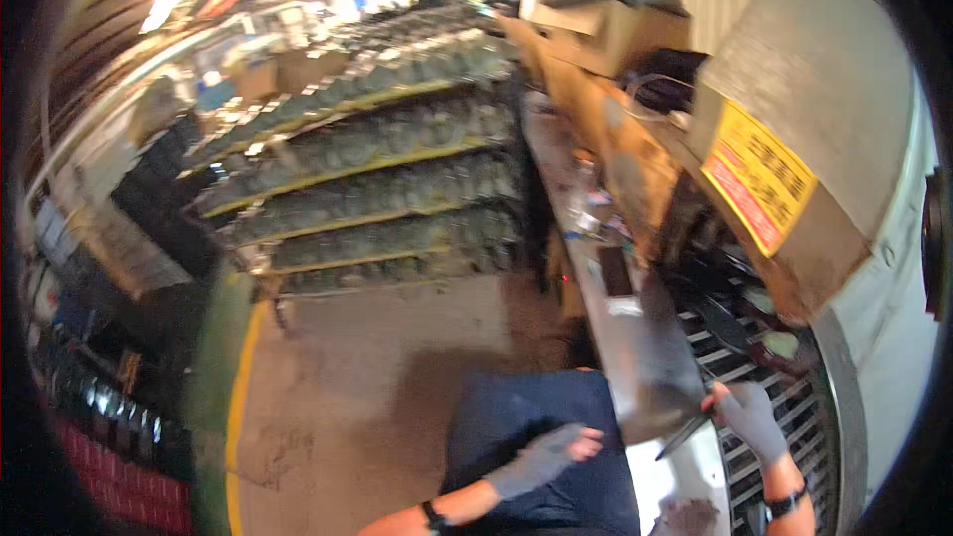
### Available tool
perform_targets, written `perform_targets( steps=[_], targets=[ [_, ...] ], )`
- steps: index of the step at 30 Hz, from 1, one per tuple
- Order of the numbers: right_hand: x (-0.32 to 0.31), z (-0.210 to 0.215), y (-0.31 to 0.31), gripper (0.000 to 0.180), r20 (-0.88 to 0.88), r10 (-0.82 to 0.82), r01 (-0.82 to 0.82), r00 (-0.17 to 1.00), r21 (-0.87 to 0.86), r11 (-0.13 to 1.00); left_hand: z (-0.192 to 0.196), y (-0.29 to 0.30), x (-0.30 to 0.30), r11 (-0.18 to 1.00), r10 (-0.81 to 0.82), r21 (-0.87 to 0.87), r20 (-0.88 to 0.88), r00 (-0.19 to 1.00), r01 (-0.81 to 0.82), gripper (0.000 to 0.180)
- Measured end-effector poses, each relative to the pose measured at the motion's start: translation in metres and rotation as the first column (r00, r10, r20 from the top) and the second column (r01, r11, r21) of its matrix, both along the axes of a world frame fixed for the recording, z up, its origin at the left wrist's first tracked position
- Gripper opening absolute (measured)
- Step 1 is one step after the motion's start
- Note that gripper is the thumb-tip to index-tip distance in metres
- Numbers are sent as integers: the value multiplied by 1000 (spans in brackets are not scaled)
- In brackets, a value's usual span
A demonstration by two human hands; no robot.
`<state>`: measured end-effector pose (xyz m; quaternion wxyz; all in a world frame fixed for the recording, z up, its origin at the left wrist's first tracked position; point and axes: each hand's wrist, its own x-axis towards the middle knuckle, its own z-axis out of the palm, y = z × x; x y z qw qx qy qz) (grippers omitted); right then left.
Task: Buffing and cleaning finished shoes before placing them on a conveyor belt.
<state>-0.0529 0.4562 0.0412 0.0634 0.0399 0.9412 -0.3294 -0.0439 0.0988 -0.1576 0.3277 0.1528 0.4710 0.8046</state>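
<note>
My left hand (546,459), in a grey glove with bare fingertips, hangs over my dark-clothed lap (496,407). Its fingers point right, loosely bent, and nothing shows in them. Farther right, my right hand (750,419), gloved alike, is over the slatted rack beside the metal ledge. Its fingers are closed at the end of a thin, dark, flat piece (683,437) that slants down toward the left. Blur hides what kind of piece it is. Dark flat pieces (720,313) and a pale green one (781,344) lie on the slatted rack (794,427) beyond that hand.
A metal ledge (645,347) runs away from me, carrying a dark rectangular object (615,271). Above the rack stands a grey metal hood (809,69) with a yellow-and-red sign. Ahead is a tall shelf rack (367,159) full of greyish items; red crates (119,471) are at lower left.
</note>
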Motion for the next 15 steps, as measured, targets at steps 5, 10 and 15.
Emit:
perform_targets(
  steps=[5,10,15],
  targets=[
    [-26,-21,-24,70,296,72,193,952,-768,611,73,68,0,962,-85,-273,-292,953,2,59],
    [-71,-127,105,57,234,-348,413,908,-638,650,57,28,8,963,111,-253,44,993,-97,42],
    [-73,-214,302,71,379,-434,416,817,-909,-11,36,-11,46,933,300,-309,382,874,-185,31]
  ],
)
